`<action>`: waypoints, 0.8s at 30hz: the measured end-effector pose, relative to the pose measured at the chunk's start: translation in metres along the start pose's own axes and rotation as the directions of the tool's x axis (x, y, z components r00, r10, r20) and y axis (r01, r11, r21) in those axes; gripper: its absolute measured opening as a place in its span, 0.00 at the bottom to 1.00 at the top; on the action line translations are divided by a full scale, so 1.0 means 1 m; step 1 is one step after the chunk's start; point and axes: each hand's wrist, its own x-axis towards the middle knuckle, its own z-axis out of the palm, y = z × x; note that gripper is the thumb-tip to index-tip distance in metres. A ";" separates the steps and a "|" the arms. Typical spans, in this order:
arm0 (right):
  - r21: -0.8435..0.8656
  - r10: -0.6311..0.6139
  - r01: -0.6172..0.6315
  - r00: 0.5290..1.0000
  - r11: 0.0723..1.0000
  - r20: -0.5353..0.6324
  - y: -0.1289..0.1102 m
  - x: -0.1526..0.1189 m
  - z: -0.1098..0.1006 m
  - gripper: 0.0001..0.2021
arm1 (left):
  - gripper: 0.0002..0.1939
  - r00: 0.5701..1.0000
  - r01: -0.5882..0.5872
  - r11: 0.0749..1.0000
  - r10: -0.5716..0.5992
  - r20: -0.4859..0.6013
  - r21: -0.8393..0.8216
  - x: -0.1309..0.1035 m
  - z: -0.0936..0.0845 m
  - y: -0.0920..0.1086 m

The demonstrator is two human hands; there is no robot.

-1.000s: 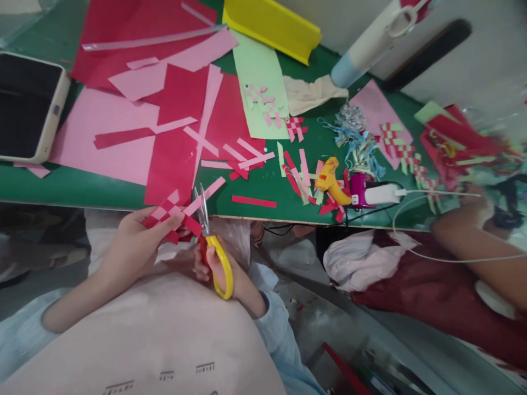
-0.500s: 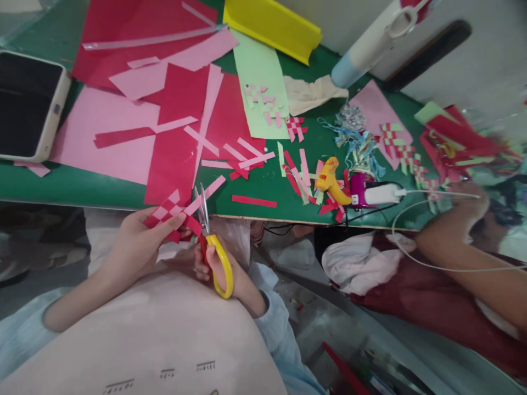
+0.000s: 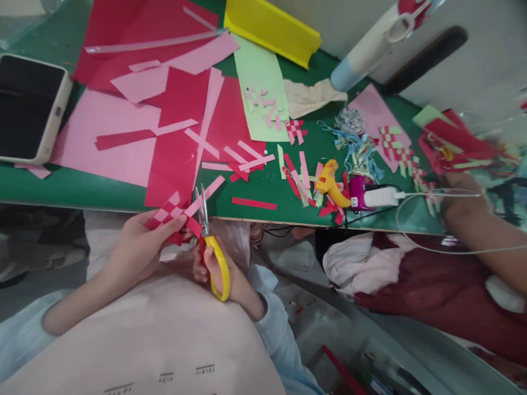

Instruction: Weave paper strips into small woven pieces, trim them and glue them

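My left hand (image 3: pixel 144 236) is closed on a woven paper piece (image 3: pixel 168 211), a checkerboard of pink and red strips, held just off the table's front edge. From its right side stick out a pink strip and a red strip. My right hand (image 3: pixel 222 269) grips the scissors (image 3: pixel 218 252), with one yellow and one red handle, below the table edge. The steel blades point up and stand slightly apart, the pink strip (image 3: pixel 211 189) lying across them. Whether the red strip also lies between the blades, I cannot tell.
Red paper sheets (image 3: pixel 177 109) and loose strips (image 3: pixel 255 163) cover the green table (image 3: pixel 82 184). A phone (image 3: pixel 31 104) lies at left. Toward the right are a yellow glue gun (image 3: pixel 331 184), tassels (image 3: pixel 362 148) and woven pieces (image 3: pixel 397 148). A co-worker's arm (image 3: pixel 477 216) reaches in at far right.
My hands, the woven paper piece and the scissors have barely moved; the scissor handles shifted slightly left. At the right, the co-worker's arm has moved.
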 end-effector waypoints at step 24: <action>0.023 -0.023 0.022 0.998 0.999 0.054 0.006 -0.003 -0.006 0.30 | 0.11 0.998 0.042 0.999 -0.041 -0.047 0.025 -0.001 0.001 0.003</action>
